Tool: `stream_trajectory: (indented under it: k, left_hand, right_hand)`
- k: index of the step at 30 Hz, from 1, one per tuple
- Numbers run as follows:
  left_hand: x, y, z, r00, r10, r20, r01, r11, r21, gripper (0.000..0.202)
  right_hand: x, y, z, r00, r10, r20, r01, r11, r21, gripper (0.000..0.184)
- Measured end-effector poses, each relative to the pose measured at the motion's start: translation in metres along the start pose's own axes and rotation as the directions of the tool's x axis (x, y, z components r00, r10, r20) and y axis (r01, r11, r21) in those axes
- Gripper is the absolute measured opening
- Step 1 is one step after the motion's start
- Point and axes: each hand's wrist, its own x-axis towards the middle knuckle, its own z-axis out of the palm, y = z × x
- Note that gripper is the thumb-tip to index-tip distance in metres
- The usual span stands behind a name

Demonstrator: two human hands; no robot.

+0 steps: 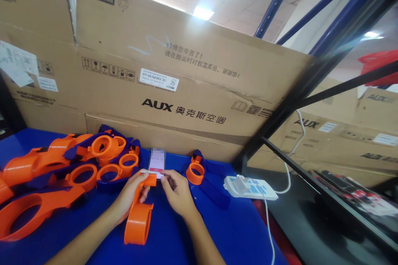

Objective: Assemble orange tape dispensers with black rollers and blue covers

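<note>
My left hand (133, 195) is closed around an orange tape dispenser (138, 223), its round hub hanging toward me. A small white piece (150, 171) shows at the dispenser's upper end, between my hands. My right hand (178, 192) is at the right of that end, with thumb and fingers drawn together; whatever they pinch is too small to make out. A phone (157, 160) with a lit screen stands just behind my hands, its lower part partly covered by them. To the right, another orange tape dispenser (195, 173) with a blue part lies on the blue tabletop (174, 236).
A heap of orange and blue tape dispensers (104, 147) fills the table's left side. A white power strip (250, 187) with a cable lies at the right edge. Large cardboard boxes (186, 78) stand behind, and a dark rack post (273, 132) rises at right.
</note>
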Motion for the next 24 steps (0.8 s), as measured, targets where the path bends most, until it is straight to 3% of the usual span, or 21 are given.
stream_trajectory:
  k: [5,13,19,24]
  left_hand:
    - [-0.004,-0.006,0.003,0.999,-0.017,0.031,0.012,0.99,0.141,0.035]
    - [-0.002,-0.006,-0.001,0.999,0.043,0.012,-0.044,0.965,0.258,0.028]
    - [-0.005,0.002,-0.001,0.994,0.105,-0.034,-0.096,0.977,0.191,0.027]
    - [-0.01,0.024,-0.007,0.982,0.162,-0.098,-0.163,0.987,-0.002,0.03]
  right_hand:
    - [0.001,-0.001,0.003,0.999,0.037,-0.017,-0.033,0.976,0.213,0.021]
    - [0.006,-0.004,0.001,0.993,0.115,-0.004,-0.11,0.958,0.265,0.024]
    - [0.008,-0.004,-0.019,0.991,0.133,-0.027,-0.122,0.96,0.252,0.027]
    - [0.008,0.007,-0.041,0.973,0.159,-0.166,-0.12,0.968,0.221,0.027]
